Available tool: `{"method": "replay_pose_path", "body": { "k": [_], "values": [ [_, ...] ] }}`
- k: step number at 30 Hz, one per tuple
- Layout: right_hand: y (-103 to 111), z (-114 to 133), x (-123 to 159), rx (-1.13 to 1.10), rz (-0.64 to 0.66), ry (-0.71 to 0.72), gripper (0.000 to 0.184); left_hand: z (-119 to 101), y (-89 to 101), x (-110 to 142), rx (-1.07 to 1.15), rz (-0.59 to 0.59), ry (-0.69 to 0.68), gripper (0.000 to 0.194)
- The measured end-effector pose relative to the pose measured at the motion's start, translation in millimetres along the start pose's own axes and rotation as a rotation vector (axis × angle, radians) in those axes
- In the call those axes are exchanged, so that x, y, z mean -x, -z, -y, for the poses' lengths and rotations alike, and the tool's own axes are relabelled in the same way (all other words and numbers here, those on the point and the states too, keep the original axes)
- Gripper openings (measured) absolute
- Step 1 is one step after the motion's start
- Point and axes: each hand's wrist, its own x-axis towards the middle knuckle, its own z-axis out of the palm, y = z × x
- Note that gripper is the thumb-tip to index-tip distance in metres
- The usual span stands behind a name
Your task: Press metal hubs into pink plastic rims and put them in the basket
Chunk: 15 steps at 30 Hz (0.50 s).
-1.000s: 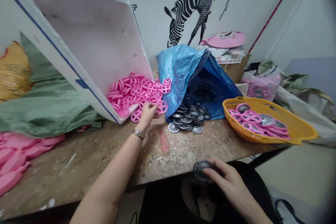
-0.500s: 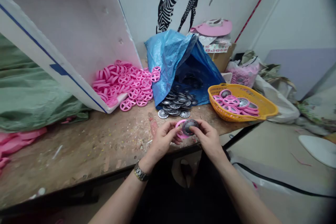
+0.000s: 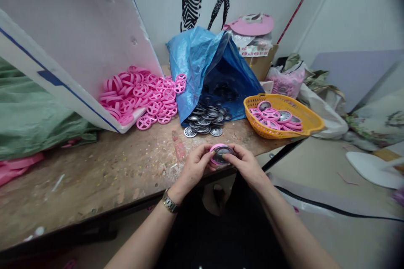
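My left hand (image 3: 197, 163) grips a pink plastic wheel ring (image 3: 213, 147) by its left side, just over the table's front edge. In my right hand (image 3: 244, 162) is a dark grey wheel disc (image 3: 222, 154), the thumb pressing on its face. The disc lies over the pink ring and covers most of it; whether it sits fully inside cannot be seen. Beyond my hands, a heap of similar grey discs (image 3: 206, 117) spills from the mouth of a blue plastic sack (image 3: 192, 56). Several pink wheel rings (image 3: 151, 92) are piled to the left of it.
A yellow basket (image 3: 303, 117) at the table's right end holds pink wheels with grey centres. The pink rings spill from a white foam box (image 3: 88, 42). Green cloth (image 3: 34, 109) lies at the left on the worn wooden table (image 3: 110, 172). Behind stands a cardboard box (image 3: 259, 63).
My right hand has brought the grey disc leftward onto the pink ring, so the two now overlap almost wholly. The view has shifted slightly to the right.
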Motion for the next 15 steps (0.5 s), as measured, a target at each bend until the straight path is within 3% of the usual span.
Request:
{"method": "replay_pose_path", "body": {
  "k": [6, 15],
  "values": [
    [3.5, -0.3, 3.2, -0.038, 0.012, -0.039, 0.023, 2.0, -1.4, 0.4, 0.035, 0.027, 0.027, 0.028],
    [6.9, 1.8, 6.8, 0.041, 0.081, 0.032, 0.029, -8.4, -4.3, 5.7, 0.182, 0.036, 0.167, 0.038]
  ]
}}
